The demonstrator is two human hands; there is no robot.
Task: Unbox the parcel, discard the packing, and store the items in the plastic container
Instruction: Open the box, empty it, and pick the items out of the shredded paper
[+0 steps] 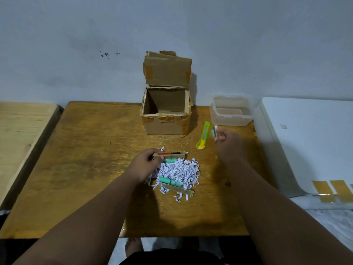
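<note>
Bare grey wall behind; worn wooden desk (95, 169), grain showing, edges scuffed.

Cardboard box (166, 111) open at the back, flap up, looks empty from here.

Right grip (227, 142) pinching a small card strip with a green cylinder (214, 131), long axis roughly upright. Clear tub (231, 111), lidless, thin rigid plastic, lies just beyond and slightly right of that grip; right hand is much the nearer to it. Short forward reach should do.

Left grip (147, 165) closed on the end of a second card pack (172, 154), long axis running rightward away from the hand, at the far edge of the shredded paper (179, 173).

Third pack (172, 183) lies in the shreds, right of and nearer than the left grip.

Yellow-green cutter (203, 137) just left of the right grip.

Shreds are light, loose, likely to cling.
</note>
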